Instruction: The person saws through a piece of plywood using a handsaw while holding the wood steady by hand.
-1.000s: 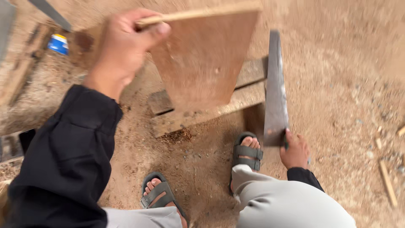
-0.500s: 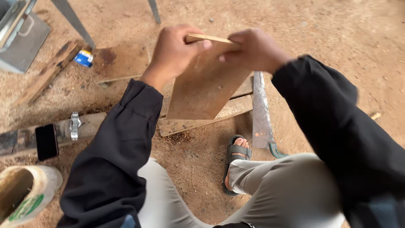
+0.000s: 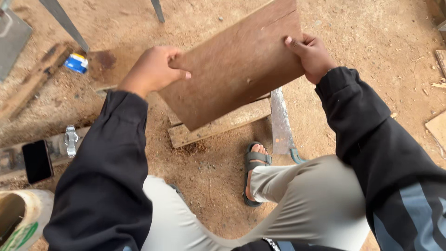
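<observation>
I hold a flat brown wooden board (image 3: 237, 65) up in front of me, tilted with its broad face toward the camera. My left hand (image 3: 155, 69) grips its left edge, thumb across the face. My right hand (image 3: 311, 56) grips its right edge with the thumb on the face. Below the board, on the dirt floor, a thicker plank (image 3: 218, 125) lies flat with sawdust beside it. A handsaw (image 3: 281, 123) lies on the ground to the right of the plank, its blade pointing away from me, next to my sandalled foot (image 3: 255, 172).
A black phone (image 3: 37, 161) and a wristwatch (image 3: 71, 140) rest on a board at left. A white bucket (image 3: 23, 218) stands at the bottom left. A blue packet (image 3: 75, 62) lies on the dirt. Metal legs (image 3: 62, 21) stand at the top. Wood scraps (image 3: 436, 125) lie at right.
The board has turned from nearly edge-on to face-on. My hands have spread apart from its top edge to its left and right edges. The view has shifted slightly.
</observation>
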